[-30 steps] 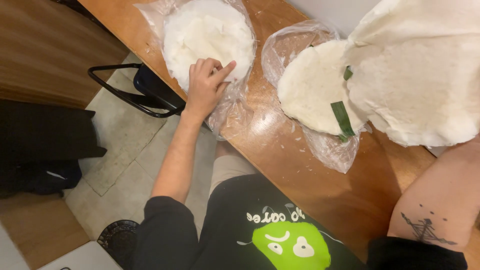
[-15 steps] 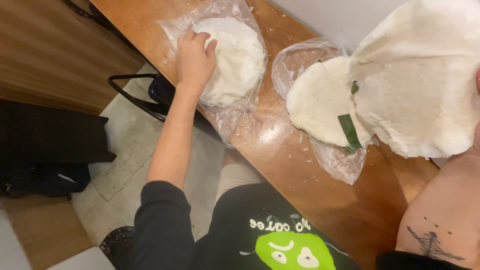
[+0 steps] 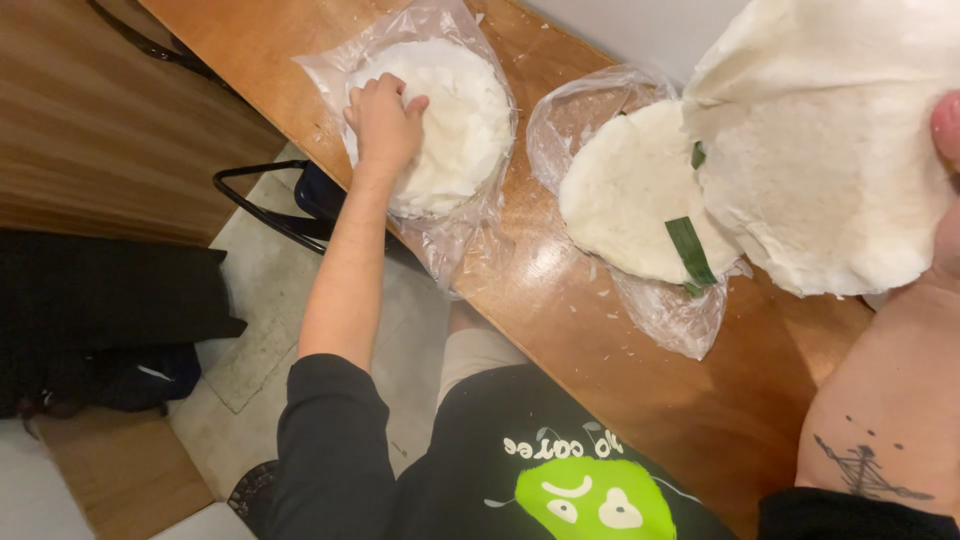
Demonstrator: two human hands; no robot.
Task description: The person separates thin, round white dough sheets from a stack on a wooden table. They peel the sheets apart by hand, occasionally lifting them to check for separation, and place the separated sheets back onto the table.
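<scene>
Wooden planking fills the far left of the frame, with a dark bag (image 3: 110, 320) slumped on the floor below it and the black metal frame of a chair (image 3: 270, 205) just right of that. From my remote seat I read the long brown tabletop (image 3: 600, 400) running diagonally from the top centre down to the lower right. On its upper left stretch lies a clear plastic bag (image 3: 460, 240) holding a round stack of white flatbreads (image 3: 460, 120); the bag is opened out flat, which I judge keeps the stack off the bare wood and easy to reach. My left hand (image 3: 385, 125) rests on the stack's left edge, fingers curled and pressed down on the top sheet, not spread wide, as if steadying or feeling for an edge. Moving right, a second plastic bag (image 3: 670, 320) lies open near the middle of the frame with another white stack (image 3: 620, 200) on it, and a green leaf strip (image 3: 690, 250) lies across its lower right part. Over that stack's right side, in the upper right of the frame, hangs a large thin white sheet (image 3: 830, 150), lifted clear of the tabletop. My right hand (image 3: 945, 130) shows only at the far right edge, where it holds the sheet's rim; I cannot tell how its fingers are set, though the sheet hangs from that side. My bare right forearm (image 3: 890, 400) fills the lower right corner.
</scene>
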